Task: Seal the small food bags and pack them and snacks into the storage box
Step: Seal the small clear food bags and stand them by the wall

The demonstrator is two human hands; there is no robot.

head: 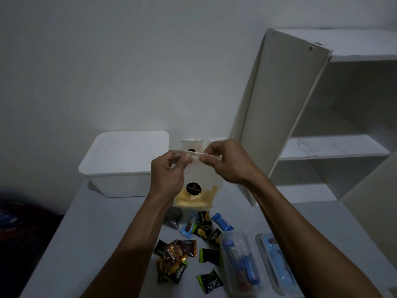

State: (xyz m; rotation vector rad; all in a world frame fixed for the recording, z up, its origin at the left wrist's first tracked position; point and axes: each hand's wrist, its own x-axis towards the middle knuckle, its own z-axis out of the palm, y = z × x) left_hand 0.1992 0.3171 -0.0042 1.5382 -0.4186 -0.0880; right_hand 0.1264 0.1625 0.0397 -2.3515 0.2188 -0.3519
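Observation:
I hold a clear small food bag upright above the table; it has a black round label and yellow chips at its bottom. My left hand pinches the left end of its top strip. My right hand pinches the right end, thumb and fingers pressed on the strip. A white storage box with its lid on sits at the back left of the table. Behind the held bag stand two more clear bags. Several wrapped snacks lie scattered on the table under my forearms.
Two clear plastic containers with blue packets stand at the front right. A white cabinet door hangs open to the right, with bare shelves behind it. A dark small bag lies beneath the held bag. The table's left edge drops to a dark floor.

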